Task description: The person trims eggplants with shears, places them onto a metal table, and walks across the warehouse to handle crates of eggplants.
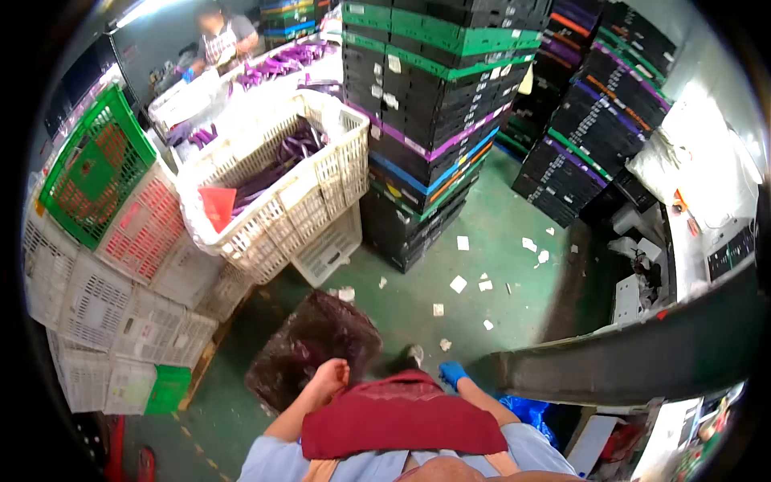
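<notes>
My left hand [331,377] is bare, its fingers curled in, at the right side of a dark translucent plastic bag [315,341]. Whether the fingers hold anything is hidden. The bag stands on the green floor, and its contents cannot be made out. My right hand [454,374] wears a blue glove and hangs low beside my dark red apron [401,422]. Its finger position is too small to read. In front of the bag, a large cream plastic crate [321,189] holds long purple eggplants [277,165] and a red piece at its near corner.
Tall stacks of black crates [434,104] rise ahead, with more at the right [586,120]. Pale crates [96,297] line the left. A worktop edge [610,361] curves close on my right. Paper scraps [458,283] litter the floor. Another person [221,40] stands at the far table.
</notes>
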Available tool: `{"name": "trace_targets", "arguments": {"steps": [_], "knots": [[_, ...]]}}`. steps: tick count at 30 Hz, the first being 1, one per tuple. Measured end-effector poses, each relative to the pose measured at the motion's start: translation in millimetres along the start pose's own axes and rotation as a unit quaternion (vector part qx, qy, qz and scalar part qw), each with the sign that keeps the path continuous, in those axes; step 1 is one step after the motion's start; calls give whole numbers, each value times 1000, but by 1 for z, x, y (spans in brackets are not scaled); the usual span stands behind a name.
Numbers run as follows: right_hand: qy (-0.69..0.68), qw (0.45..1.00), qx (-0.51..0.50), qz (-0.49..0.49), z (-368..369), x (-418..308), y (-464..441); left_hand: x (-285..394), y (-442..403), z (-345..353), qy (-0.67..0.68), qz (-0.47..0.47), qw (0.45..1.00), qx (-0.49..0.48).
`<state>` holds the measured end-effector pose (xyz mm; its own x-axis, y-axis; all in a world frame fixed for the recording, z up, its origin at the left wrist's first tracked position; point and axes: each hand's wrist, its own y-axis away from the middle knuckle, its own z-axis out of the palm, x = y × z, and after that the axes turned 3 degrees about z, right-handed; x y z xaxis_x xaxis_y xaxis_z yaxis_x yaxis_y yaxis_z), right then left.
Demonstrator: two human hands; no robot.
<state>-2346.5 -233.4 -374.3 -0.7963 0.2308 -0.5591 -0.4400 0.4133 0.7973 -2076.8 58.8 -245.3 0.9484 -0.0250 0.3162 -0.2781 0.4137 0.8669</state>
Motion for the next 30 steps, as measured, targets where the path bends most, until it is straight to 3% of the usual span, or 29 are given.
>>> {"name": "trace_targets", "arguments": {"steps": [2, 5, 6, 7, 8, 9, 10, 12, 13, 15, 16, 18, 19, 20, 26, 30], "knots": [[-43, 998, 17, 36, -41, -44, 21, 7, 4, 53, -47, 3, 999, -6], [61, 998, 24, 16, -106, -54, 18, 9, -13, 81, -99, 47, 994, 25], [299, 950, 11, -86, -134, -15, -20, 8, -19, 83, -118, 63, 990, 38], [513, 837, 2, -188, -153, 17, -63, 6, -23, 78, -121, 74, 988, 56], [369, 925, 16, -87, -161, 3, -61, 2, -26, 66, -124, 83, 986, 74], [212, 977, 29, 21, -171, -9, -52, 1, -26, 59, -128, 93, 983, 91], [152, 986, 37, 60, -176, -22, -51, 3, -9, 63, -140, 97, 973, 156], [34, 988, 53, 142, -174, -62, -45, -7, -19, 15, -61, 53, 984, 160], [17, 990, 29, 133, -172, -68, -58, -16, -16, 5, -72, 89, 970, 213], [-18, 992, -18, 120, -160, -83, -79, -30, -26, -36, 17, 48, 967, 249], [-67, 989, -24, 127, -152, -95, -84, -36, -27, -38, -24, 51, 945, 323], [-56, 991, -79, 90, -142, -132, -84, -52, -54, -79, 13, 64, 955, 288], [-52, 990, -106, 73, -138, -146, -87, -42, -33, -57, 31, 71, 960, 269], [-51, 988, -123, 83, -133, -156, -90, -32, -22, -18, 20, 75, 939, 334], [26, 991, -118, 53, -142, -180, -111, 10, -28, 65, -13, 111, 969, 220], [224, 970, -91, -30, -165, -179, -125, 33, -56, 72, -5, 129, 971, 203]]}}
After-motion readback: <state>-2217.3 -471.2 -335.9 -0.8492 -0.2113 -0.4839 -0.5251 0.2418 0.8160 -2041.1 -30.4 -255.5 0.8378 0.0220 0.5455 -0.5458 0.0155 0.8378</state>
